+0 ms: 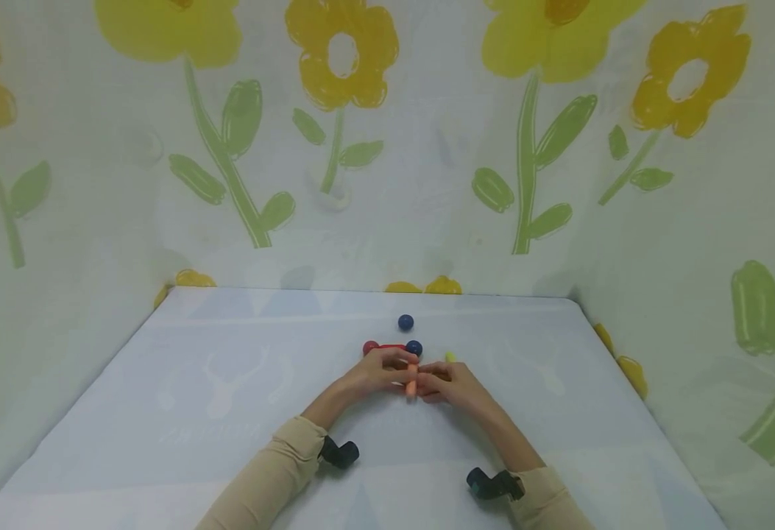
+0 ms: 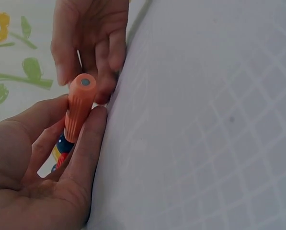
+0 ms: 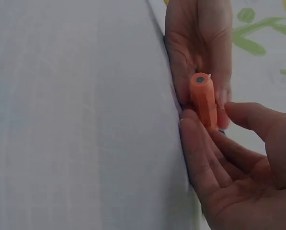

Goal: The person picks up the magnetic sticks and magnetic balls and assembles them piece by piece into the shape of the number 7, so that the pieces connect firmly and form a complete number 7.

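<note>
My left hand [image 1: 383, 368] pinches an orange magnetic rod [image 1: 412, 379] between thumb and fingers. A small grey disc shows in the rod's near end in the left wrist view. My right hand [image 1: 450, 384] is close against the rod's right side, its fingers loosely bent; whether they touch it I cannot tell. Just beyond the left fingers, a red rod [image 1: 392, 346] lies between a red ball [image 1: 370, 347] and a dark blue ball [image 1: 414, 347]. The orange rod's far end is close to that blue ball, but the contact is hidden.
Another dark blue ball [image 1: 405, 322] sits farther back on the white table [image 1: 261, 464]. A yellow rod [image 1: 450, 357] pokes out behind the right hand. Flower-printed cloth walls [image 1: 413, 184] stand at the back and both sides.
</note>
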`<state>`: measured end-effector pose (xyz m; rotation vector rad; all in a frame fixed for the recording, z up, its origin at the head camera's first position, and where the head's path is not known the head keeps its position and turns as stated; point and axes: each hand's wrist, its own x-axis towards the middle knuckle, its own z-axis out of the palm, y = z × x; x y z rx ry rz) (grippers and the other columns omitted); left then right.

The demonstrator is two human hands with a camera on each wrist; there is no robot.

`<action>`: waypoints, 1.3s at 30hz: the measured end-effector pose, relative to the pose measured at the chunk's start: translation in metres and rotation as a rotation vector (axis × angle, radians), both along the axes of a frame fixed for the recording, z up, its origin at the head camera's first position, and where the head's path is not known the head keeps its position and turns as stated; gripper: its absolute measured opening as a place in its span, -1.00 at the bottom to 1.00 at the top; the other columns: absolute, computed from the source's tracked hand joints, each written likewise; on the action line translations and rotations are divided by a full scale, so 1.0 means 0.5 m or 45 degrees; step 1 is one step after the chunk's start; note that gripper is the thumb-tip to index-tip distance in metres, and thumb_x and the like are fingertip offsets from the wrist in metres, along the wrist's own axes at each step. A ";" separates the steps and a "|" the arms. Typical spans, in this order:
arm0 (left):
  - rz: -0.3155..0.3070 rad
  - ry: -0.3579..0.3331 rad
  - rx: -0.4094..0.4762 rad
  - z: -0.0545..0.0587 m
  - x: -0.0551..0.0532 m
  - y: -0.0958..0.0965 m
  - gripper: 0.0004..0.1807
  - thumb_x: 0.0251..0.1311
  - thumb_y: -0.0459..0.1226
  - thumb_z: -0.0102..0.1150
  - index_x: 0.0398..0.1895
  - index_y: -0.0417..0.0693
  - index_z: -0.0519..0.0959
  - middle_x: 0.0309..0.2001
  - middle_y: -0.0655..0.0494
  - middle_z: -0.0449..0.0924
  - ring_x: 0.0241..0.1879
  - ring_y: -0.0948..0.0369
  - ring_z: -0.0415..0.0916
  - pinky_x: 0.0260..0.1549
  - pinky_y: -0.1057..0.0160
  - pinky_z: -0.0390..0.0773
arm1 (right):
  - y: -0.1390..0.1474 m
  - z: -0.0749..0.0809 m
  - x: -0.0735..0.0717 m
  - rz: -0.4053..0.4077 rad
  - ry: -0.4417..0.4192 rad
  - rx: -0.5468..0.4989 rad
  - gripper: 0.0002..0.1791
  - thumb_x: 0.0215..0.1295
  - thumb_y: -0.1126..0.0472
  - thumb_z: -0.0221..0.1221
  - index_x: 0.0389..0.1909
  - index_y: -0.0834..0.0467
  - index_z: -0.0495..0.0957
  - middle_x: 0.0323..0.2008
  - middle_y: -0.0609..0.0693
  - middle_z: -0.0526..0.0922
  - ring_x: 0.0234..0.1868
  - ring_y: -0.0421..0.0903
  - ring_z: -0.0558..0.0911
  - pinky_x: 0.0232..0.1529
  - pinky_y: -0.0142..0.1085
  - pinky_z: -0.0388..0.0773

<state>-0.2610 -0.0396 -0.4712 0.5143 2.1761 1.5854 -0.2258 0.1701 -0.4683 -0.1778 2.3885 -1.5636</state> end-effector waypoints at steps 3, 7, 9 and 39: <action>-0.006 -0.010 0.005 0.001 0.001 0.002 -0.62 0.22 -0.14 0.32 0.09 -0.02 0.61 -0.01 -0.01 0.63 -0.13 0.21 0.56 -0.08 0.23 0.65 | 0.019 0.009 0.007 0.047 0.001 0.065 -0.54 0.37 -0.01 0.19 0.11 0.25 0.58 -0.19 0.09 0.75 -0.24 -0.13 0.72 -0.17 -0.28 0.69; 0.001 -0.036 0.025 0.005 0.003 0.003 -0.63 0.23 -0.18 0.31 0.08 -0.05 0.60 -0.02 -0.02 0.61 -0.16 0.21 0.57 -0.08 0.23 0.66 | 0.042 0.020 0.013 -0.025 -0.011 0.137 -0.62 0.37 0.05 0.19 0.00 0.26 0.62 -0.30 0.06 0.74 -0.32 -0.13 0.71 -0.24 -0.26 0.70; 0.009 -0.038 0.023 0.007 0.003 0.003 -0.64 0.22 -0.19 0.31 0.08 -0.05 0.61 -0.02 -0.02 0.61 -0.18 0.21 0.58 -0.09 0.23 0.66 | 0.052 0.025 0.014 -0.096 -0.004 0.175 -0.66 0.36 0.07 0.20 -0.05 0.27 0.64 -0.34 0.05 0.73 -0.36 -0.14 0.70 -0.28 -0.25 0.70; 0.031 -0.033 -0.015 0.006 0.000 0.004 -0.64 0.20 -0.15 0.33 0.05 -0.01 0.63 -0.08 0.04 0.63 -0.19 0.21 0.57 -0.13 0.29 0.66 | 0.057 0.031 -0.034 -0.381 0.158 0.547 -0.58 0.24 0.07 0.30 -0.03 0.30 0.61 -0.32 0.10 0.74 -0.57 -0.19 0.59 -0.56 -0.37 0.54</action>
